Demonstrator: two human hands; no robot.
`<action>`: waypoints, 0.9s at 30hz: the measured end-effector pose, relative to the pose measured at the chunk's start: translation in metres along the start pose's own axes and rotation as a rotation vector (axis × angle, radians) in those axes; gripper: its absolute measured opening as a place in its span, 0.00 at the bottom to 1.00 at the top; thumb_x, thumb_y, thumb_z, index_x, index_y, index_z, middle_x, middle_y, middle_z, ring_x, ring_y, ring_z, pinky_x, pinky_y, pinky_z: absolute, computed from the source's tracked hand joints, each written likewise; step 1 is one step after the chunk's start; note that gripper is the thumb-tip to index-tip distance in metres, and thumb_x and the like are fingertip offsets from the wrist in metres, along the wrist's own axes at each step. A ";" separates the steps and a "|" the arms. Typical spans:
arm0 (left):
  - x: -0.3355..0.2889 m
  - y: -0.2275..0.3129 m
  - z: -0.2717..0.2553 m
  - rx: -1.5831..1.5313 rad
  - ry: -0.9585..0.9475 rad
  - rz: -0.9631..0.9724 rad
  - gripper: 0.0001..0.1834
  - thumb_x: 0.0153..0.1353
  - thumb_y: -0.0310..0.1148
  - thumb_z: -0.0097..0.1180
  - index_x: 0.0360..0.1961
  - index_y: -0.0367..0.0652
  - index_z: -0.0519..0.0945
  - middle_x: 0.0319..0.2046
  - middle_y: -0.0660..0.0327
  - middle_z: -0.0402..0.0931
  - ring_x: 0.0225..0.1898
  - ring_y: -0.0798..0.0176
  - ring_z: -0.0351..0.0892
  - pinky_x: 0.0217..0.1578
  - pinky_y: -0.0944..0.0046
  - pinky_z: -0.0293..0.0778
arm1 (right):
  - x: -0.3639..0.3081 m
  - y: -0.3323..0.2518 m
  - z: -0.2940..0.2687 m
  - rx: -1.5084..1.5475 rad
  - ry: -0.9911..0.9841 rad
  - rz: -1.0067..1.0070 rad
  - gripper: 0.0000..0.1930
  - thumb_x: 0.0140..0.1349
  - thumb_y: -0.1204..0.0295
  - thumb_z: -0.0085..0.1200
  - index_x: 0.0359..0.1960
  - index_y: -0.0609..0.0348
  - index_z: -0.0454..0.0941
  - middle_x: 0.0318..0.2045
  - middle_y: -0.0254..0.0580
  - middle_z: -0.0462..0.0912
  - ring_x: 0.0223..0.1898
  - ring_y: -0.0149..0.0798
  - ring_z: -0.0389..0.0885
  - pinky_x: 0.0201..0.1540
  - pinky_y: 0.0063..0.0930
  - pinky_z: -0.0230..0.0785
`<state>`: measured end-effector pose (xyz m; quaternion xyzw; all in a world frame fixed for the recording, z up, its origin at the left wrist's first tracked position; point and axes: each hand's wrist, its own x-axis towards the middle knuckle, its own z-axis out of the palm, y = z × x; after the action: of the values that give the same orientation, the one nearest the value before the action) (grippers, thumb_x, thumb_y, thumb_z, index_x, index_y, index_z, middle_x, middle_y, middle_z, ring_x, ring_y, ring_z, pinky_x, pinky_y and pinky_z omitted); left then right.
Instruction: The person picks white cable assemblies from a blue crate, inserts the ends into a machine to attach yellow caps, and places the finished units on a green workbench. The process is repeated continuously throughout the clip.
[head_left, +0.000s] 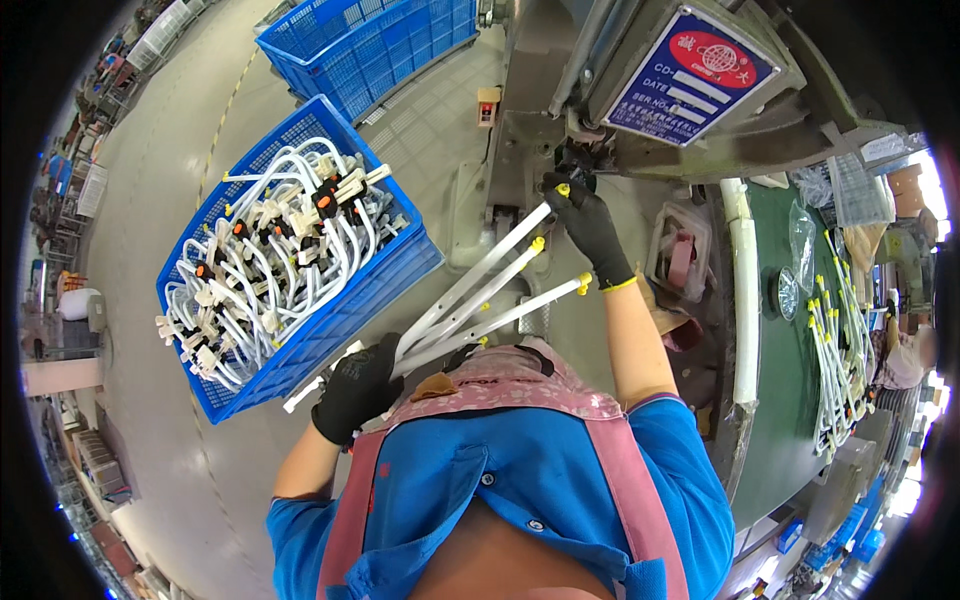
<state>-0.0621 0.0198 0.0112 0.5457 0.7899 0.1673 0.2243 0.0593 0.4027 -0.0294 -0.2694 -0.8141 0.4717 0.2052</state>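
Note:
A bundle of white metal tubes [447, 306] with yellow end pieces slants across my lap, its tubes fanned apart at the far ends. In a black glove, my left hand [360, 388] is closed around the near end of the bundle, where the tubes come together. Out to the right, my black-gloved right hand [588, 228] grips the yellow-tipped end of the uppermost tube, close beneath the machine's working head [583, 155]. Part of that tube end is hidden by the fingers. The other two yellow ends point toward my right forearm.
At my left stands a blue plastic crate [330, 333] heaped with bent white tubes with black and orange fittings. Another blue crate [400, 60] is beyond it. A machine with a blue plate [690, 75] rises ahead. On the green table [775, 400] at right lie more yellow-tipped tubes [828, 370]; a person [905, 360] is behind.

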 end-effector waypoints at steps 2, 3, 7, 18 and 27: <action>0.002 -0.005 0.008 0.008 0.020 0.012 0.33 0.50 0.33 0.63 0.57 0.36 0.66 0.37 0.42 0.77 0.38 0.39 0.77 0.37 0.48 0.73 | -0.002 -0.002 -0.003 -0.068 -0.028 0.027 0.19 0.65 0.63 0.52 0.53 0.61 0.75 0.43 0.41 0.83 0.41 0.31 0.79 0.46 0.26 0.70; 0.003 -0.006 0.011 0.002 0.013 -0.003 0.32 0.50 0.33 0.63 0.57 0.36 0.66 0.38 0.42 0.77 0.39 0.39 0.77 0.37 0.48 0.73 | -0.003 -0.002 -0.006 -0.101 -0.026 0.048 0.19 0.65 0.62 0.52 0.53 0.61 0.75 0.42 0.40 0.83 0.41 0.32 0.79 0.46 0.27 0.70; 0.006 -0.007 0.016 -0.051 -0.022 -0.102 0.29 0.49 0.32 0.63 0.54 0.40 0.69 0.38 0.43 0.77 0.39 0.40 0.77 0.38 0.48 0.72 | -0.021 0.020 -0.025 0.247 0.066 0.099 0.20 0.65 0.58 0.52 0.50 0.63 0.76 0.40 0.39 0.83 0.40 0.35 0.80 0.43 0.27 0.70; 0.009 -0.002 0.016 -0.065 0.005 -0.105 0.31 0.47 0.32 0.63 0.54 0.38 0.67 0.32 0.43 0.78 0.37 0.40 0.78 0.37 0.48 0.73 | -0.104 0.181 0.007 0.108 0.080 0.383 0.16 0.58 0.74 0.56 0.49 0.63 0.77 0.36 0.37 0.82 0.37 0.30 0.80 0.41 0.26 0.73; 0.007 0.012 0.014 -0.009 -0.002 -0.154 0.28 0.52 0.39 0.62 0.52 0.38 0.68 0.32 0.41 0.77 0.37 0.39 0.78 0.36 0.47 0.71 | -0.056 0.132 0.060 0.553 0.095 0.233 0.18 0.62 0.63 0.57 0.51 0.58 0.76 0.36 0.33 0.79 0.35 0.27 0.76 0.37 0.21 0.71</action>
<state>-0.0472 0.0303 0.0043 0.4823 0.8286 0.1526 0.2398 0.0995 0.3819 -0.1780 -0.3168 -0.6078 0.6827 0.2533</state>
